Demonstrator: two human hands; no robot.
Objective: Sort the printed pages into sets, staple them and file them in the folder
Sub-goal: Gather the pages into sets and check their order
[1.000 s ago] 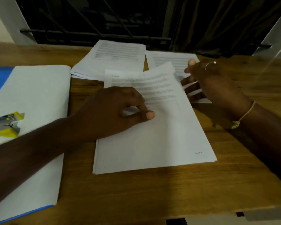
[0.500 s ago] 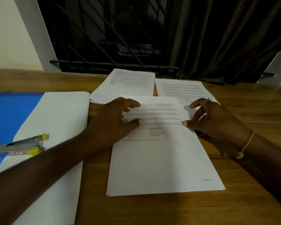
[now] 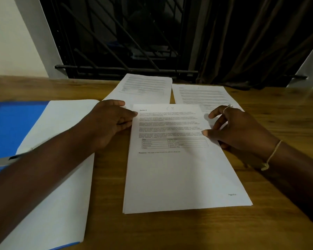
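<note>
1. Now, near stack lies mid-tabletop. L hand: fingers bent loose, tips on its left edge, holding nothing. R hand: thumb on top.
2. Push both sides in gently so edges line up b4 stapling.
3. Can't tell if R fingers pinch underneath. Stapler half hid by my arm. Print too blurry.

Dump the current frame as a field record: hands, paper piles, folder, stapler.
near stack: centre of wooden table, printed page on top
left hand: fingers curled against near stack's left edge; grip unclear
right hand: thumb resting on near stack's right side
far piles: left pile and right pile, side by side beyond near stack
folder: blue, open, left of near stack, white sheet inside
stapler: on folder, mostly hidden behind left forearm
</note>
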